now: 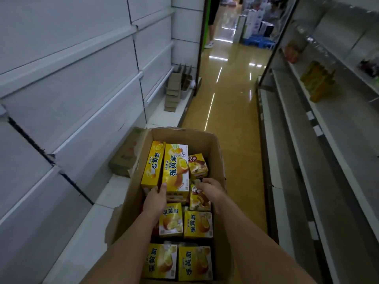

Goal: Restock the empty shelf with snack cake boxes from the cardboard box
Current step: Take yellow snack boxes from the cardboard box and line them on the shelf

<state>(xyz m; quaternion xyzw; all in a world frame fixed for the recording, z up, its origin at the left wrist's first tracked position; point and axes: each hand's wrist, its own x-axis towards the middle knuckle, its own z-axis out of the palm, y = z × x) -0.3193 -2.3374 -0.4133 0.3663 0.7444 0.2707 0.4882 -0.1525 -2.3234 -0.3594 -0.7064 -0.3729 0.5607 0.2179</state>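
An open cardboard box (pixel 213 144) stands on the aisle floor, holding several yellow snack cake boxes and a few brown ones (pixel 198 165). Two long yellow boxes lie side by side at its far end. My left hand (pixel 155 198) grips the near end of the left long yellow box (pixel 152 162), with the thumb against the wider one (pixel 176 167). My right hand (pixel 209 189) reaches down among the brown boxes with its fingers curled; whether it holds anything is hidden. White empty shelves (pixel 67 95) run along the left.
A closed green-brown carton (pixel 125 158) sits on the low left shelf ledge beside the box. Folded cardboard pieces (pixel 174 89) stand farther along that ledge. Right-hand shelves (pixel 328 152) carry orange bottles (pixel 317 80). A person's legs (pixel 211 27) show at the aisle's far end.
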